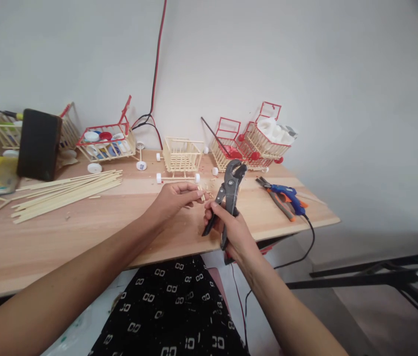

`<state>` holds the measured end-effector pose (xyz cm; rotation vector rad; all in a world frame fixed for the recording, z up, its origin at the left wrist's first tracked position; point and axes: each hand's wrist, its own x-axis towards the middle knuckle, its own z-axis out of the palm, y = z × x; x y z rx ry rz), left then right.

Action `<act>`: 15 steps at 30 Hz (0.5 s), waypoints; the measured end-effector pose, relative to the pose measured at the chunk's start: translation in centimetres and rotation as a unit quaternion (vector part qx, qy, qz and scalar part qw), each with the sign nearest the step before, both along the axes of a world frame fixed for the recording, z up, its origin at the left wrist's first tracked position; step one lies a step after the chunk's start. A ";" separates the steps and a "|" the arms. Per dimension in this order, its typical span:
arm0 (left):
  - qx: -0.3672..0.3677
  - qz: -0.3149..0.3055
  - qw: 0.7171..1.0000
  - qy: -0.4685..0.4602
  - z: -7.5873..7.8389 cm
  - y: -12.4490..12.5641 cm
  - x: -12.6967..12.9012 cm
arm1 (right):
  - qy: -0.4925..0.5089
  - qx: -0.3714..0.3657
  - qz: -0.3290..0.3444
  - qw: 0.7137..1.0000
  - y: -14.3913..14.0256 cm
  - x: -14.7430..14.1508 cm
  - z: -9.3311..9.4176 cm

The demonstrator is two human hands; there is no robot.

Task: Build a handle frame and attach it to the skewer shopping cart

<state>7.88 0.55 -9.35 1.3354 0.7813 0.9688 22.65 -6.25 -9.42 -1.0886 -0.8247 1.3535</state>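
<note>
My right hand point(229, 225) is wrapped round the handles of a dark grey ratchet cutter point(231, 190), whose jaws point up and away from me. Just left of it, my left hand point(175, 198) pinches a short piece of wooden stick point(202, 194) between thumb and fingers. The piece is apart from the cutter's jaws. Behind my hands stands a small wooden-stick cart point(183, 157) with white wheels. Small wood scraps point(212, 190) lie on the wooden table point(120, 242) near my fingertips.
A bundle of wooden sticks point(70, 195) lies at left, below a black phone-like slab point(39, 144). Red-trimmed carts point(107, 143) line the wall. Pliers point(281, 205) and a blue glue gun point(288, 195) rest near the right edge, its cable point(311, 242) hanging down.
</note>
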 end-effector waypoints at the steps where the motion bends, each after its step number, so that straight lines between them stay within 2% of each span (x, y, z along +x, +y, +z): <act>1: 0.015 0.010 1.000 0.015 0.3 -0.1 0.0 | -0.020 -0.003 0.011 1.000 0.0 0.5 0.2; 4: 0.054 0.022 0.997 0.051 0.9 -0.7 0.0 | -0.121 0.021 0.018 0.992 0.3 2.3 1.0; 9: 0.117 0.009 0.990 0.083 0.7 -1.0 0.3 | -0.312 0.092 0.005 0.945 1.2 3.5 2.0; 15: 0.178 0.005 0.975 0.130 0.1 -1.0 0.5 | -0.421 0.149 0.019 0.894 2.0 2.9 1.7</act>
